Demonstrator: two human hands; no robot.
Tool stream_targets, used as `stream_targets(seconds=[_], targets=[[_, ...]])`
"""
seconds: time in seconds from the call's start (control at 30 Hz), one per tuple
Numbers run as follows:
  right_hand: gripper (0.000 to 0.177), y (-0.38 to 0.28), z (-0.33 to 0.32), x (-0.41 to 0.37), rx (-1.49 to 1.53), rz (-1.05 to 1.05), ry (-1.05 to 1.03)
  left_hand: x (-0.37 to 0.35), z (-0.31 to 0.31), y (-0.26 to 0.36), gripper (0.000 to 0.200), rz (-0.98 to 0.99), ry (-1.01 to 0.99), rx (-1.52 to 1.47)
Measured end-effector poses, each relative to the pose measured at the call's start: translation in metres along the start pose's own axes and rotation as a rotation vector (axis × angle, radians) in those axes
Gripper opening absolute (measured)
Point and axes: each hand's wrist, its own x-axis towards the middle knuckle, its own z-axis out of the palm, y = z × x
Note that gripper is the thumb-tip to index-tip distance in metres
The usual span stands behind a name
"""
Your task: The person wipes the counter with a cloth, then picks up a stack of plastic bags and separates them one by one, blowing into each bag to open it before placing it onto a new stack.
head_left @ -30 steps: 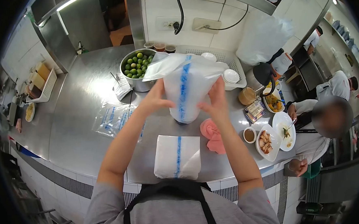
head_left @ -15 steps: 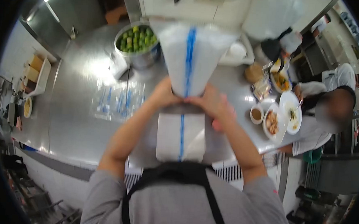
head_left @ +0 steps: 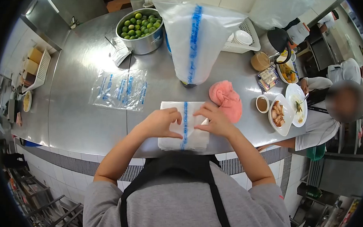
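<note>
A stack of white plastic bags (head_left: 171, 143) with a blue printed stripe lies at the counter's front edge. My left hand (head_left: 163, 123) rests on its left half, fingers apart and curved. On its upper right part is my right hand (head_left: 212, 120), its fingers also spread, touching the top layer. Beyond the stack stands a tall white plastic bag (head_left: 180, 52) with a blue stripe, opened wide at the top; what is under it is mostly hidden. A crumpled pink cloth (head_left: 227, 100) lies just beyond my right hand.
Steel counter (head_left: 78, 128) with clear blue-printed bags (head_left: 123, 90) on the left and a pot of limes (head_left: 146, 45) behind. At right are a sauce cup (head_left: 262, 104), a dish of meat (head_left: 287, 119), a kettle (head_left: 271, 46) and a person (head_left: 322, 131) holding a utensil at a plate.
Both hands have let go of the tall bag's base and moved back toward me onto the bag stack. The pink cloth, earlier mostly behind my right arm, now shows fully.
</note>
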Motion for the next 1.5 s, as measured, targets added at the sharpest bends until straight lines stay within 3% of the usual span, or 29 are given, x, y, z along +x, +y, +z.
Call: stream_targets(seconds=[0.03,0.1,0.13,0.23,0.27,0.33,0.37,0.43,0.5,0.53,0.6,0.63,0.7,0.73,0.8,0.93,1.03,1.13,1.33,1.43,1.47,1.5], targets=[[0.014,0.005,-0.002,0.001,-0.001,-0.001,0.001,-0.004,0.002,-0.001,0.043,-0.096,-0.103,-0.044],[0.015,0.017,-0.001,-0.001,-0.04,-0.081,-0.245,-0.007,0.003,-0.01,0.044,-0.126,-0.149,-0.115],[0.015,0.022,0.001,0.0,-0.041,-0.082,-0.247,-0.008,0.003,-0.013,0.045,-0.156,-0.187,-0.182],[0.017,0.024,0.002,0.013,-0.068,-0.009,-0.318,-0.01,-0.001,-0.007,0.043,-0.133,-0.119,-0.081],[0.018,0.024,-0.001,0.019,0.035,0.111,-0.319,-0.011,0.001,-0.009,0.043,-0.136,-0.117,-0.081],[0.018,0.024,-0.009,0.026,0.133,0.232,-0.316,-0.01,0.006,-0.016,0.032,-0.044,0.118,-0.008],[0.021,0.022,-0.015,0.03,0.217,0.284,-0.244,-0.008,0.003,-0.016,0.032,-0.041,0.121,-0.005],[0.024,0.013,-0.027,0.035,0.295,0.324,-0.166,-0.001,-0.008,-0.018,0.02,-0.251,0.309,-0.306],[0.037,-0.009,-0.04,0.037,0.387,0.222,0.098,0.009,-0.02,-0.013,0.017,-0.321,0.371,-0.344],[0.037,-0.016,-0.044,0.039,0.382,0.214,0.093,0.012,-0.024,-0.012,0.015,-0.399,0.423,-0.389],[0.047,-0.028,-0.047,0.043,-0.04,-0.091,0.195,0.018,-0.021,-0.02,0.016,-0.374,0.455,-0.454],[0.047,-0.029,-0.047,0.044,-0.047,-0.099,0.198,0.022,-0.021,-0.024,0.016,-0.346,0.478,-0.52],[0.045,-0.029,-0.044,0.045,-0.323,-0.445,0.261,0.027,-0.027,-0.018,0.013,-0.343,0.471,-0.54],[0.045,-0.03,-0.042,0.046,-0.327,-0.45,0.263,0.029,-0.029,-0.015,0.01,-0.348,0.459,-0.563],[0.036,-0.031,-0.038,0.046,-0.419,-0.289,0.22,0.03,-0.033,-0.012,0.013,-0.359,0.46,-0.507],[0.022,-0.019,-0.02,0.049,-0.496,-0.185,0.235,0.031,-0.036,-0.016,0.012,-0.342,0.477,-0.379],[0.013,-0.014,-0.023,0.053,-0.434,-0.226,0.367,0.03,-0.032,-0.026,0.011,-0.232,0.668,-0.529],[0.007,-0.032,-0.046,0.056,-0.243,-0.087,0.428,0.03,-0.037,-0.028,0.011,-0.246,0.711,-0.729],[0.008,-0.073,-0.07,0.051,0.022,0.108,0.469,0.041,-0.066,0.008,0.006,-0.198,0.769,-0.746],[0.012,-0.092,-0.086,0.05,-0.15,-0.071,0.484,0.041,-0.081,0.011,0.013,-0.223,0.661,-0.613],[0.011,-0.101,-0.092,0.051,-0.224,-0.333,0.39,0.042,-0.085,0.014,0.013,-0.21,0.673,-0.606],[0.011,-0.106,-0.096,0.052,-0.301,-0.597,0.29,0.044,-0.089,0.018,0.017,-0.147,0.55,-0.702]])
